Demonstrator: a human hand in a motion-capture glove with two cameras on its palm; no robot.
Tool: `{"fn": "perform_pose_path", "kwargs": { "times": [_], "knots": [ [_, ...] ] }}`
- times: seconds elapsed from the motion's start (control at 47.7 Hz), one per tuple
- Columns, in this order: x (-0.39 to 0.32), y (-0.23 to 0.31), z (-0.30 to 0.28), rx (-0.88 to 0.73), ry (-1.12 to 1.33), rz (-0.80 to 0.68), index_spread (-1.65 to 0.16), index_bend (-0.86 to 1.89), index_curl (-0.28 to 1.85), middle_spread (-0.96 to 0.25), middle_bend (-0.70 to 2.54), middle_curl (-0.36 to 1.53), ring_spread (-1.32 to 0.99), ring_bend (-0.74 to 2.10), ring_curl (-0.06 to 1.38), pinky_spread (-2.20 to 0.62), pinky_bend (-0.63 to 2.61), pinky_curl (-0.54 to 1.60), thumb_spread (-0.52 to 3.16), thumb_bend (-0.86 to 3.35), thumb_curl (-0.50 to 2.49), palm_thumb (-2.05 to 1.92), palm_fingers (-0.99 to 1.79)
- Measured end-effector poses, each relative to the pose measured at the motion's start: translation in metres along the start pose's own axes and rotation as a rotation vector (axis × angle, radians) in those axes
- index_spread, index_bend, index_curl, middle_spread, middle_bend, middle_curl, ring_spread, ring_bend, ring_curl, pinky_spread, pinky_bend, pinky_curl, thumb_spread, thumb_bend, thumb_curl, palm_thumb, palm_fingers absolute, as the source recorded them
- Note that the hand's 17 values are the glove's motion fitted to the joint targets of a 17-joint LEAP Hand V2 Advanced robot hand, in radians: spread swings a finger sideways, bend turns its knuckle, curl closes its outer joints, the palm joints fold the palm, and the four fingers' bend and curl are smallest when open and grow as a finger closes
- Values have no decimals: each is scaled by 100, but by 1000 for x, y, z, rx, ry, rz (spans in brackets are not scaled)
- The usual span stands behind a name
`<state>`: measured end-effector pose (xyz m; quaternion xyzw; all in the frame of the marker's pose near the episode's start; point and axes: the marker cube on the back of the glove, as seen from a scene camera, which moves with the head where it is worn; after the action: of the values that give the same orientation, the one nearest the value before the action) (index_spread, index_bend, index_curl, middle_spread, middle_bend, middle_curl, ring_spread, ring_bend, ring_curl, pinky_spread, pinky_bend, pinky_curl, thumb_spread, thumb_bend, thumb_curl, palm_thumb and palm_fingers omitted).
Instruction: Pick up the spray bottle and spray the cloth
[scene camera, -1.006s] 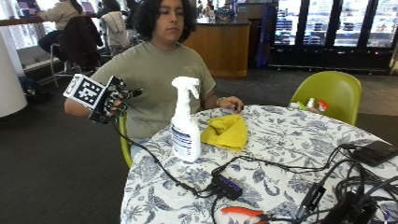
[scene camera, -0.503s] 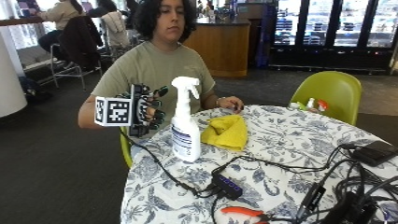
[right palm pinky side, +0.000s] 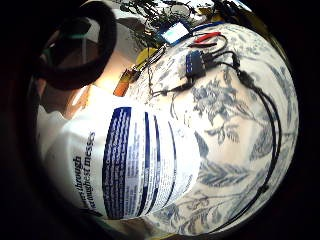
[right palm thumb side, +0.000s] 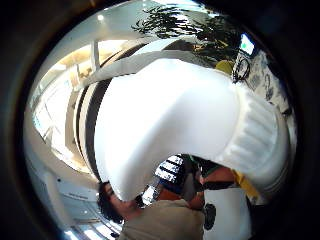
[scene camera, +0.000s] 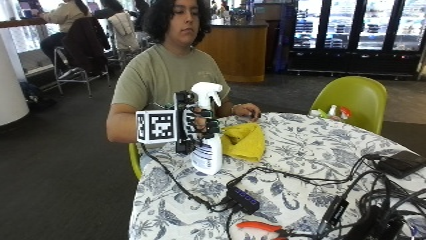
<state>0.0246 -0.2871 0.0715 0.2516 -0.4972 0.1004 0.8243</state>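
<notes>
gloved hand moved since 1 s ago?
Yes. The gloved right hand has come in from beside the person's shoulder to the spray bottle, which stands beside the yellow cloth.

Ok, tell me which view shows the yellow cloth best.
The outside view: the yellow cloth lies crumpled on the table, just beyond the spray bottle the gloved right hand has reached. Neither palm view clearly shows the cloth; the bottle fills both.

A round worktop (scene camera: 313, 155) wears a blue floral cloth. Behind stand a green chair (scene camera: 353, 100), a wooden counter (scene camera: 236, 50) and glass-doored fridges (scene camera: 359, 30) (lit inside), on dark floor (scene camera: 60, 170).
</notes>
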Motion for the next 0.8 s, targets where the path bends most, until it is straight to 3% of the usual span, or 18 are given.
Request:
{"fn": "perform_pose_path", "kwargs": {
  "times": [0.21, 0.252, 0.335, 0.461, 0.65, 0.796],
  "knots": [
    [4, -33, 22, -38, -50, 88, -29, 9, 16, 0, 20, 35, -8, 65, 37, 4, 54, 37, 92, -3, 38, 73, 45],
    [-1, -37, 24, -52, -109, 115, -27, 10, 16, 0, 23, 36, -8, 65, 36, 2, 52, 36, 92, -2, 39, 75, 54],
    [-15, -40, 21, -99, -169, 120, -26, 20, 21, -7, 45, 42, -12, 67, 34, -4, 39, 30, 89, 6, 45, 92, 112],
    [-54, -41, 6, -238, -145, 121, -25, 22, 30, -11, 58, 49, -14, 72, 42, -11, 40, 36, 83, 4, 49, 97, 133],
    [-133, -36, -8, -662, 211, 221, -25, 28, 39, -15, 63, 53, -16, 72, 45, -18, 46, 40, 72, 0, 56, 101, 137],
    [-149, -28, 8, -910, 557, 343, -25, 31, 44, -17, 65, 54, -17, 72, 46, -21, 47, 42, 65, -1, 61, 103, 136]
  ]
}}
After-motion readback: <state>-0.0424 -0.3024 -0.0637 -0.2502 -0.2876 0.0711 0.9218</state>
